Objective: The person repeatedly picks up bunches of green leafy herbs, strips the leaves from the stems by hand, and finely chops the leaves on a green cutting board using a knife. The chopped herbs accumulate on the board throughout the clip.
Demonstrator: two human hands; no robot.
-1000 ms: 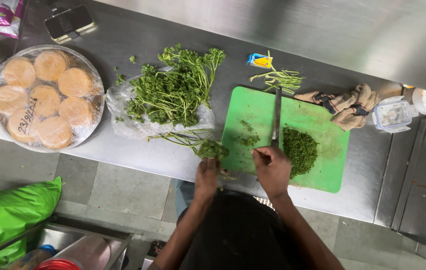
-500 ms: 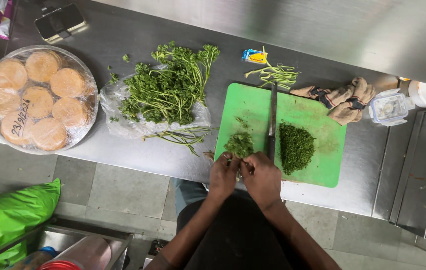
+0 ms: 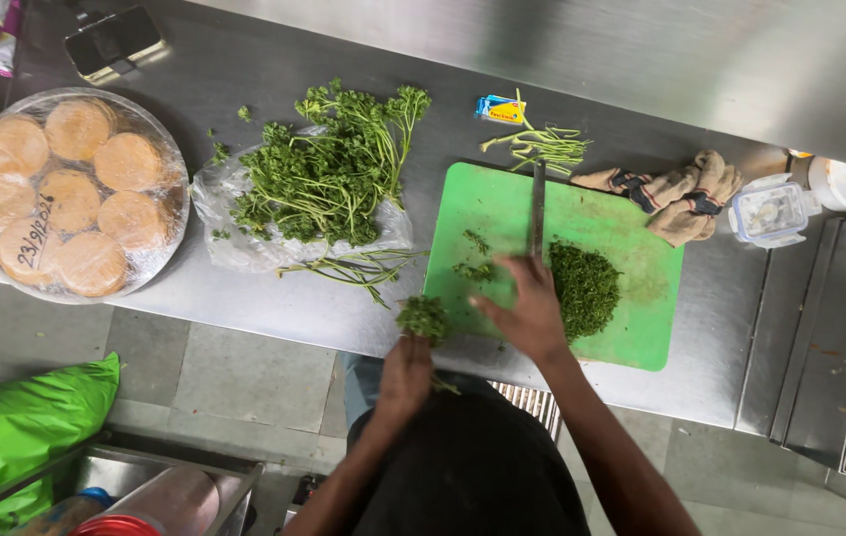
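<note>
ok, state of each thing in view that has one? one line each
left hand: shut on small herb bunch
right hand: on knife, grip unclear
chopped herbs: piled on cutting board
loose herb bundle: uncut
tray of flat rounds: film-covered
cloth: crumpled
small clear tub: lidded

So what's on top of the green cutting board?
On the green cutting board lie a pile of chopped herbs, a few loose bits and a knife. The right hand covers the knife's handle, so that part can't be seen.
</note>
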